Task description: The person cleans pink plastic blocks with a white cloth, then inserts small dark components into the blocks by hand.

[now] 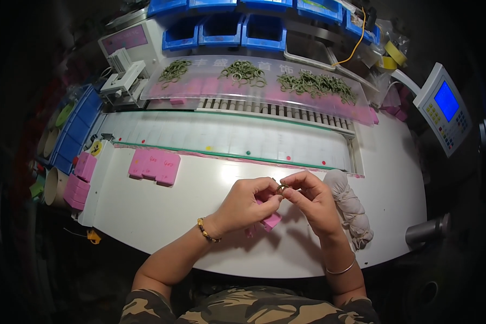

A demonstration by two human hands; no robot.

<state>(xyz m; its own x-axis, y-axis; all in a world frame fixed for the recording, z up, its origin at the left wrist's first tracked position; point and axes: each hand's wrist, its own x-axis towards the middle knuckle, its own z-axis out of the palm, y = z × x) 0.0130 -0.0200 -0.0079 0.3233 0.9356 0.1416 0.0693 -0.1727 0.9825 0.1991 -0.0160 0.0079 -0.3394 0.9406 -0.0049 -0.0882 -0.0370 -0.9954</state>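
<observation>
My left hand [247, 201] and my right hand [317, 205] meet above the near part of the white table [200, 216]. Between their fingertips is a small dark green ring [281, 188], pinched from both sides. A pink block [270, 221] shows below my left hand, partly hidden by it; whether the palm touches it I cannot tell. Just right of my right hand lies a bundled greyish-white cloth [352, 208]. Several piles of similar green rings [318, 86] rest on a translucent sheet [200, 92] at the far side.
A green-edged conveyor [227, 135] crosses the table. Left of my hands lies a notched pink block [154, 166]; more pink blocks [78, 189] are stacked at the left edge. Blue bins [263, 32] line the back. At right stand a control panel [443, 108] and a metal cylinder [427, 231].
</observation>
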